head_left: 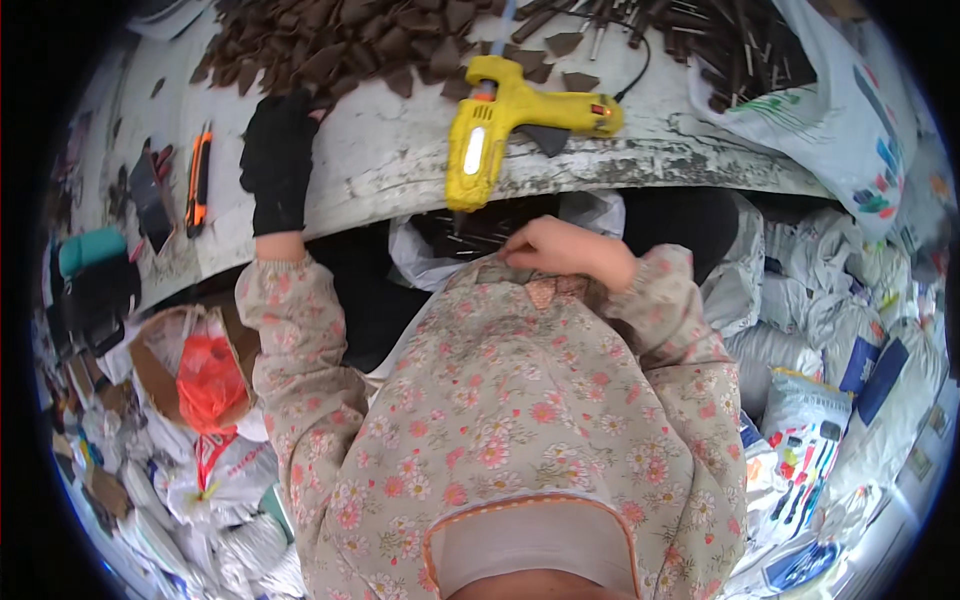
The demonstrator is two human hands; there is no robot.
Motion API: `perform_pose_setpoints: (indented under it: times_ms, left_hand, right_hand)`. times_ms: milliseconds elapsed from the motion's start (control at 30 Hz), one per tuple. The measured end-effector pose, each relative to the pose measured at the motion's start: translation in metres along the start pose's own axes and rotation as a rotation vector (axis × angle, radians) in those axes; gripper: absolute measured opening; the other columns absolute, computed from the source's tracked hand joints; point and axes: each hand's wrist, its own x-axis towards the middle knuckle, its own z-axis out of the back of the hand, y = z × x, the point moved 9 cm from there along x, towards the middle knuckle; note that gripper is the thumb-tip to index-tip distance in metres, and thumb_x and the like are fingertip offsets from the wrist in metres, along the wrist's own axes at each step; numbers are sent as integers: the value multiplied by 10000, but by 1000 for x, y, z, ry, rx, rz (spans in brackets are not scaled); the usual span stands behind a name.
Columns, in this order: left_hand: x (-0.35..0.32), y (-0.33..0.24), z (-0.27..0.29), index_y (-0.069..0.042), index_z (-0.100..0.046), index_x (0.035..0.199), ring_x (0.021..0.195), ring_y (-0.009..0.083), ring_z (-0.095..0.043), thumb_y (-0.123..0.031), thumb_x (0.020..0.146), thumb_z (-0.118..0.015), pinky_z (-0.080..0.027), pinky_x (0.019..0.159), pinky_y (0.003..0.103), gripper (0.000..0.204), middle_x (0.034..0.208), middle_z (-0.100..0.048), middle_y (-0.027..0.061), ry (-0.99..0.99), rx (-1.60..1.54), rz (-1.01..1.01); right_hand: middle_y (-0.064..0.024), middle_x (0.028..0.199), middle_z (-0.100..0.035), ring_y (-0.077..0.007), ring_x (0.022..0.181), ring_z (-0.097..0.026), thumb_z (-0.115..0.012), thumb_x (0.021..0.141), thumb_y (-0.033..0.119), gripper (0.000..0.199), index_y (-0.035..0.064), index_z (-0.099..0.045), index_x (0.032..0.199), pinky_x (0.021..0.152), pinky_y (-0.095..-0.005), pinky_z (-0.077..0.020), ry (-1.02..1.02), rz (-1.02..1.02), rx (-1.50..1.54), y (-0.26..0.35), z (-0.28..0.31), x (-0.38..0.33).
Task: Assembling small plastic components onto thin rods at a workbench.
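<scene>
My left hand [278,150], in a black glove with bare fingertips, reaches to the near left edge of a heap of brown curved pieces [375,45]. Its fingers are curled in against the pieces, and what they hold is hidden. My right hand [565,248] is bare and closed, above my lap beside a white bag [415,262] holding dark thin sticks [478,232]. Whatever sits in its fingers cannot be made out. Between the hands, a yellow glue gun [475,145] lies on the table's front edge, nozzle toward me, a translucent glue stick in its back.
An orange-and-black utility knife [198,185] and a phone-like dark slab [151,205] lie at the left. Brown tubes [735,45] fill a white plastic bag [850,130] at the right. A black cord [640,75] trails from the glue gun. Filled bags [800,350] crowd the floor.
</scene>
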Motion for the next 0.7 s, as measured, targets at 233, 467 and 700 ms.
perform_pose_setpoints:
  times_ms: [233,467,700]
  left_hand:
    - [-12,10,-13,-52,-606,1061,891,276,-580,-235,741,-688,-446,777,361,378,945,-603,131,111,-203,96]
    - [-32,18,-15,-67,-643,977,772,195,-637,-267,690,-756,-481,702,295,367,906,-661,78,-97,-362,209]
    - [-68,-14,23,-75,-652,969,654,140,-566,-194,818,-645,-456,630,258,193,770,-636,36,-337,-528,378]
  right_hand:
    - [-87,876,-671,-172,723,-627,-587,835,199,227,56,-651,1000,674,-287,-492,-489,-125,83,15,192,-66]
    - [-161,1069,-541,-342,941,-552,-512,768,25,277,42,-615,1024,789,-414,-458,-1064,-666,-808,-75,339,-99]
    - [-150,1004,-564,-347,917,-544,-554,795,13,222,29,-592,1013,796,-406,-445,-1136,-294,-986,-56,325,-91]
